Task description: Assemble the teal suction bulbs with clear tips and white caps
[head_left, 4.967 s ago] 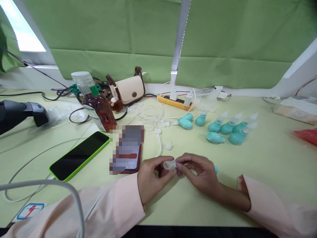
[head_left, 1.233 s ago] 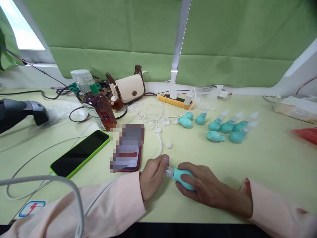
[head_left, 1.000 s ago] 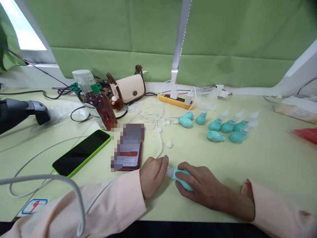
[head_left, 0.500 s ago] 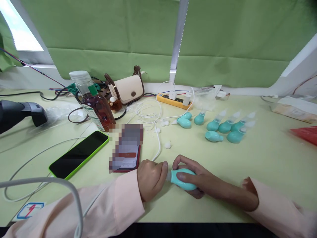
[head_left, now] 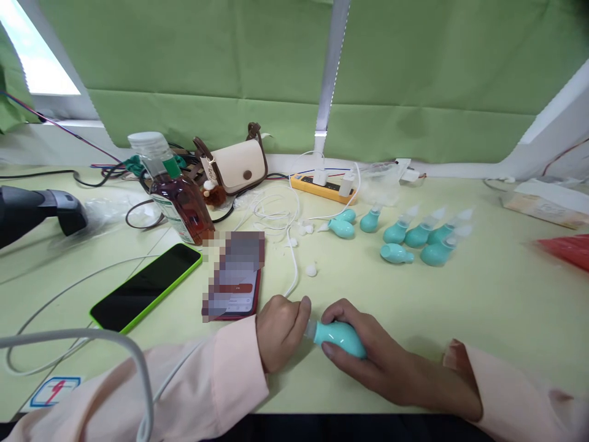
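Observation:
A teal nasal aspirator bulb [head_left: 344, 339] lies on its side between my hands near the table's front edge. Its clear nozzle [head_left: 310, 329] points left into my left hand [head_left: 280, 334], whose closed fingers grip that end; the nozzle's tip is hidden. My right hand [head_left: 375, 353] wraps the rounded end, with the thumb along the near side and fingers over the far side. Further back on the right stand several finished-looking teal bulbs with clear nozzles [head_left: 419, 233], and one teal bulb without a visible nozzle [head_left: 396, 253] lies on its side.
A white cotton-like piece [head_left: 311, 269] lies beyond my hands. Two phones, one green-edged [head_left: 147, 287] and one red-edged [head_left: 237, 276], lie left. Behind them are a bottle [head_left: 179, 202], a cream bag [head_left: 237, 166] and a yellow power strip [head_left: 322, 188] with loose white cable.
My right hand has rolled around the bulb, its thumb sliding from the top to the near side. The bulb has tilted slightly. My left hand has stayed almost still.

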Available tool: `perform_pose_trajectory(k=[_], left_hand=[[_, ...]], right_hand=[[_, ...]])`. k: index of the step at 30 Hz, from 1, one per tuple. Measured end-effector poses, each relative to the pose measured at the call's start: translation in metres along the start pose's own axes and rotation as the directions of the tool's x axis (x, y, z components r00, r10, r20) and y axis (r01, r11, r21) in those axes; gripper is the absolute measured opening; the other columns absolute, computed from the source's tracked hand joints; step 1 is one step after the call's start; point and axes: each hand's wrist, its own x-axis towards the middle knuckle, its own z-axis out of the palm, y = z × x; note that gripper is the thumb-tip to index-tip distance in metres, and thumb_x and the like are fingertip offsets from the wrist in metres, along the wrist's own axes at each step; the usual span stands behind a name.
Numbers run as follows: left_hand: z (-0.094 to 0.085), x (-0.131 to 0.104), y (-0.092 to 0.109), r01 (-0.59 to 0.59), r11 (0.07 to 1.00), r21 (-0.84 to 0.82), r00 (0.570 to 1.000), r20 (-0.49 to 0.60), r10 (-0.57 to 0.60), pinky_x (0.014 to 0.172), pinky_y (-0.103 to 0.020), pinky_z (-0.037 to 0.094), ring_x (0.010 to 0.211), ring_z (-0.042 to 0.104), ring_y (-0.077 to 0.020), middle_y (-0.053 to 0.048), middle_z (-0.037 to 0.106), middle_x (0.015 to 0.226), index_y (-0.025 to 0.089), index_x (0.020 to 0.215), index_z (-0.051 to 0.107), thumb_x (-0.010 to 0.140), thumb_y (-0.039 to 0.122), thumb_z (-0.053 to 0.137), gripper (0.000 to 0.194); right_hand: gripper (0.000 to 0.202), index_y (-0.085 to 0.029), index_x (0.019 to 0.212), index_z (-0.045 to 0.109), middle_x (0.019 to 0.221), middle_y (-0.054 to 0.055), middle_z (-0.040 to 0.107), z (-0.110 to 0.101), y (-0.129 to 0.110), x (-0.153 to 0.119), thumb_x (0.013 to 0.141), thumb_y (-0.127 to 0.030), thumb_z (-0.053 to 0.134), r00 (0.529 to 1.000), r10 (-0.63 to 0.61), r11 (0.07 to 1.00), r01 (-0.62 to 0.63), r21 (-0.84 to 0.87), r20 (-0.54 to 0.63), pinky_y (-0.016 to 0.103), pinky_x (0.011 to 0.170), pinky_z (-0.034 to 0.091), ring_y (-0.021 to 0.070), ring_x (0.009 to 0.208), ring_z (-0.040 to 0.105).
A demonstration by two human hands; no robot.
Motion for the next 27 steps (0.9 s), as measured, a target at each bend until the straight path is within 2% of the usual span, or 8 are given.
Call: perform_pose_trajectory(k=[3, 7, 10, 12, 17, 21, 24, 27], left_hand=[[0.001, -0.003, 0.003, 0.027, 0.999, -0.020, 0.997, -0.065, -0.029, 0.045, -0.027, 0.019, 0.038, 0.026, -0.0110, 0.004, 0.023, 0.039, 0.019, 0.041, 0.034, 0.085, 0.025, 0.025, 0.044], [0.001, -0.007, 0.008, 0.062, 0.996, -0.064, 0.975, -0.208, -0.074, 0.043, -0.026, 0.020, 0.041, 0.032, -0.0114, 0.003, 0.032, 0.046, 0.018, 0.053, 0.048, 0.082, 0.023, 0.033, 0.033], [0.000, -0.007, 0.010, 0.080, 0.991, -0.107, 0.976, -0.193, -0.099, 0.041, -0.026, 0.018, 0.037, 0.028, -0.0098, 0.004, 0.027, 0.042, 0.018, 0.045, 0.039, 0.083, 0.026, 0.031, 0.040], [-0.001, -0.005, 0.009, 0.058, 0.990, -0.132, 0.988, -0.134, -0.076, 0.040, -0.026, 0.016, 0.034, 0.022, -0.0086, 0.005, 0.021, 0.039, 0.019, 0.040, 0.030, 0.085, 0.028, 0.027, 0.046], [0.000, -0.002, -0.001, -0.099, 0.993, -0.067, 0.992, -0.089, 0.093, 0.038, -0.023, 0.017, 0.032, 0.020, -0.0069, 0.006, 0.021, 0.036, 0.017, 0.040, 0.033, 0.086, 0.025, 0.020, 0.049], [0.002, -0.002, -0.007, -0.225, 0.972, 0.072, 0.968, -0.096, 0.231, 0.039, -0.023, 0.022, 0.033, 0.026, -0.0075, 0.003, 0.030, 0.036, 0.015, 0.044, 0.042, 0.084, 0.019, 0.019, 0.047], [0.001, -0.002, -0.007, -0.260, 0.962, 0.084, 0.959, -0.095, 0.268, 0.038, -0.022, 0.023, 0.033, 0.027, -0.0077, 0.002, 0.032, 0.036, 0.015, 0.044, 0.042, 0.084, 0.017, 0.020, 0.046], [0.000, -0.002, -0.005, -0.241, 0.969, 0.059, 0.963, -0.111, 0.246, 0.038, -0.022, 0.022, 0.032, 0.027, -0.0073, 0.003, 0.032, 0.036, 0.015, 0.044, 0.040, 0.084, 0.016, 0.020, 0.045]], right_hand=[[0.026, -0.022, 0.100, 0.033, 0.090, 0.003, 0.051, 0.000, 0.004, -0.001, 0.077, -0.025, 0.045, 0.985, -0.166, 0.980, 0.161, -0.115, -0.040, 0.026, 0.066, 0.044, 0.0131, 0.076, 0.051], [0.033, -0.019, 0.103, 0.032, 0.091, 0.006, 0.054, 0.004, 0.013, 0.003, 0.075, -0.025, 0.048, 0.896, -0.436, 0.852, 0.381, -0.360, -0.083, 0.025, 0.058, 0.043, 0.0165, 0.082, 0.053], [0.025, -0.018, 0.102, 0.034, 0.083, 0.004, 0.056, 0.007, 0.017, 0.003, 0.079, -0.022, 0.044, 0.881, -0.472, 0.776, 0.393, -0.493, -0.041, 0.024, 0.052, 0.041, 0.0147, 0.072, 0.055], [0.019, -0.018, 0.098, 0.036, 0.081, 0.002, 0.056, 0.009, 0.016, 0.002, 0.080, -0.022, 0.043, 0.897, -0.439, 0.799, 0.362, -0.481, -0.056, 0.023, 0.053, 0.040, 0.0131, 0.068, 0.055], [0.024, -0.023, 0.098, 0.036, 0.085, 0.000, 0.053, 0.016, 0.011, -0.001, 0.078, -0.025, 0.048, 0.960, -0.232, 0.952, 0.190, -0.240, -0.160, 0.023, 0.066, 0.042, 0.0111, 0.073, 0.053], [0.028, -0.023, 0.092, 0.035, 0.080, -0.001, 0.049, 0.017, 0.009, 0.003, 0.072, -0.023, 0.054, 0.988, -0.071, 0.997, 0.075, 0.028, -0.140, 0.022, 0.061, 0.041, 0.0106, 0.068, 0.048], [0.029, -0.023, 0.087, 0.034, 0.073, -0.003, 0.045, 0.016, 0.008, 0.009, 0.069, -0.021, 0.057, 0.995, 0.010, 0.960, 0.017, 0.278, -0.095, 0.020, 0.055, 0.039, 0.0082, 0.062, 0.043], [0.030, -0.023, 0.083, 0.033, 0.067, -0.006, 0.040, 0.017, 0.006, 0.011, 0.068, -0.024, 0.059, 0.992, 0.127, 0.829, -0.104, 0.550, -0.003, 0.016, 0.042, 0.033, 0.0040, 0.049, 0.036]])
